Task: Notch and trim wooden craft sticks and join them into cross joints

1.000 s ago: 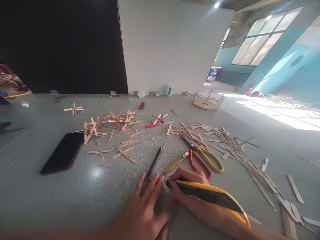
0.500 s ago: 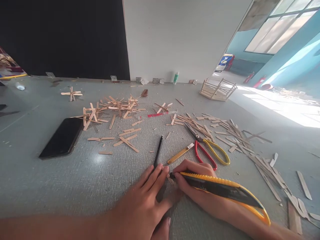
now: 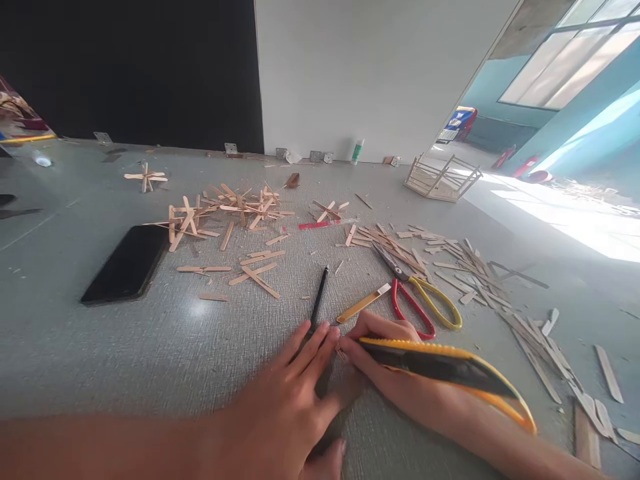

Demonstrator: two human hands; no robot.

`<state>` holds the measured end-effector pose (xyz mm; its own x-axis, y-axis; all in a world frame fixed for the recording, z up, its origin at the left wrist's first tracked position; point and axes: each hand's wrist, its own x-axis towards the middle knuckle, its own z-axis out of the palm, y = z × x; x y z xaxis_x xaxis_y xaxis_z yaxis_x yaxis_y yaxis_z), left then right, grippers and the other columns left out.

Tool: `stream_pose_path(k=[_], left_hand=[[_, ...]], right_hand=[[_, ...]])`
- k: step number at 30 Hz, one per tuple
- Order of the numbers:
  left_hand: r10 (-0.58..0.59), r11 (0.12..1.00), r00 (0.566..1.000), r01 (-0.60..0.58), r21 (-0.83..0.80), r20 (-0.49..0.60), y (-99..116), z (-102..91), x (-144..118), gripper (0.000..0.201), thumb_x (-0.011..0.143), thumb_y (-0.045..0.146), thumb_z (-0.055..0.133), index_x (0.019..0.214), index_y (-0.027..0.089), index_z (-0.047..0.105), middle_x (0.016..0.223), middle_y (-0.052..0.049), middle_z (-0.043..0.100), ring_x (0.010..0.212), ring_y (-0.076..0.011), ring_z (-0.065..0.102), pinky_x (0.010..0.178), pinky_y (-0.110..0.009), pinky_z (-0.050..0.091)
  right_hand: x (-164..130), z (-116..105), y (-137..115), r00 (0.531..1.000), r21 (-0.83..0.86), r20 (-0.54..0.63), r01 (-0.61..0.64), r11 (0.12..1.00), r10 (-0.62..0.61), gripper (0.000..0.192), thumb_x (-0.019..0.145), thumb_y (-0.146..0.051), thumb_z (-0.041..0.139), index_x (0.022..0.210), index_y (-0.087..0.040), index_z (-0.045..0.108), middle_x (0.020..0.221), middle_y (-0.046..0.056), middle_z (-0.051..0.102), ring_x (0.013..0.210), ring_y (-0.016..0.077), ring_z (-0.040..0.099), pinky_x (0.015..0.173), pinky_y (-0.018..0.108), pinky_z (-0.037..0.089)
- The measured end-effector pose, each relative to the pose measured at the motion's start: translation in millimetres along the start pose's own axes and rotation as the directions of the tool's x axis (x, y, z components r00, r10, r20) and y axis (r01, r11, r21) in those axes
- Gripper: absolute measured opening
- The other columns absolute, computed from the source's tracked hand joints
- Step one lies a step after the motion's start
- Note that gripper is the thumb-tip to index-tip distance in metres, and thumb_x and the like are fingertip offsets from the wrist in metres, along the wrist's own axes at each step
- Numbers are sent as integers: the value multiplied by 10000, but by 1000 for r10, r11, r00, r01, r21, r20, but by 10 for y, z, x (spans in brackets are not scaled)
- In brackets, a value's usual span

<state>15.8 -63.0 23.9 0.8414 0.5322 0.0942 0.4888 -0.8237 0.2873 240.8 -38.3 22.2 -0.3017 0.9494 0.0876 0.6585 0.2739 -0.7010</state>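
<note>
My left hand (image 3: 297, 390) leans on the table with its fingertips pressed close together, pinning a small wooden stick (image 3: 341, 354) that is mostly hidden. A thin black rod with a pale tip (image 3: 321, 293) runs in under those fingers. My right hand (image 3: 385, 347) is closed around a tool with a yellow-and-black handle (image 3: 445, 367); its working end, by the stick and the left fingertips, is hidden. Just beyond lie a narrow yellow tool with a metal end (image 3: 364, 303) and scissors with red and yellow handles (image 3: 420, 293).
A black phone (image 3: 127, 263) lies at the left. Loose wooden sticks cover the table's centre (image 3: 257, 273) and right side (image 3: 540, 347). Near the back stand a small star-shaped stick piece (image 3: 145, 177), a green-and-white tube (image 3: 357, 152) and a stick frame (image 3: 443, 179).
Both hands stay close together in nearly the same place. The handled tool has shifted slightly, and the whole view has moved a little.
</note>
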Motion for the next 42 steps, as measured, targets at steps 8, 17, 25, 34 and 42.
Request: stream_pose_path(k=[8,17,25,34,42], left_hand=[[39,996,999,-41,81,22,-3,-48,33,823,999,570,441,1596,25,287,1553,-399,350,1510,-461,241,1246,-551,253],[65,987,997,-69,144,31,9,-135,55,796,972,537,506,1552,5,385,1516,-412,395,1474,-483,323,1233,-530,287],[60,983,998,-64,172,32,31,-122,52,811,959,455,538,1576,-18,306,1532,-412,364,1482,-458,323,1244,-499,270],[99,962,995,-98,255,9,14,-60,42,872,964,469,520,1604,-29,200,1522,-397,402,1472,-456,357,1237,-493,276],[126,934,992,-117,337,-3,17,-56,59,841,960,479,516,1581,-31,270,1460,-391,491,1417,-458,456,1224,-487,287]], right_hand=[[31,62,-83,998,-76,-40,52,996,-55,396,1028,-403,497,675,-239,422,584,-69,441,536,127,414,570,280,357],[29,64,-78,990,-6,-34,134,991,-134,395,1037,-393,465,682,-248,371,566,-81,397,485,111,370,506,260,319],[2,67,-61,987,30,-5,163,986,-163,406,1049,-369,452,684,-249,322,567,-90,341,484,104,309,494,261,281],[-24,24,-34,993,31,8,118,993,-118,407,1041,-396,445,678,-251,331,580,-76,360,515,120,335,523,274,309],[7,22,-37,999,46,8,36,998,-37,384,1025,-456,486,709,-241,452,622,-45,481,586,140,438,562,271,375]])
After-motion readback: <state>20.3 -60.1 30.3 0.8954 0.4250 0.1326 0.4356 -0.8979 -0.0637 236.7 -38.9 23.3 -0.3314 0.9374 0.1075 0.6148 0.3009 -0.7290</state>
